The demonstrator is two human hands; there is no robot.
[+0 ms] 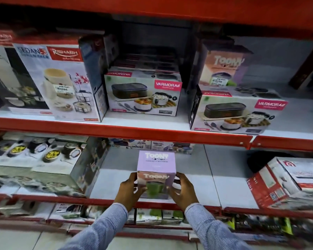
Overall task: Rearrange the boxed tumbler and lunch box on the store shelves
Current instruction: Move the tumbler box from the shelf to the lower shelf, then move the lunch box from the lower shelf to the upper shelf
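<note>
A lilac boxed tumbler [156, 165], printed with a green cup, stands at the front of the lower shelf [224, 188]. My left hand [129, 191] grips its left side and my right hand [183, 190] grips its right side. On the shelf above, a Varmora lunch box [143, 95] sits in the middle on the white shelf board. A second Varmora lunch box [237, 112] lies to the right, with another boxed tumbler [224, 65] standing on top of it.
Tall Rishabh boxes [60, 82] fill the upper shelf's left. Large lunch-set boxes [43, 163] crowd the lower shelf's left, and a red and white box [289, 181] sits at its right. Red shelf rails [116, 129] run across. More boxes line the bottom shelf [148, 215].
</note>
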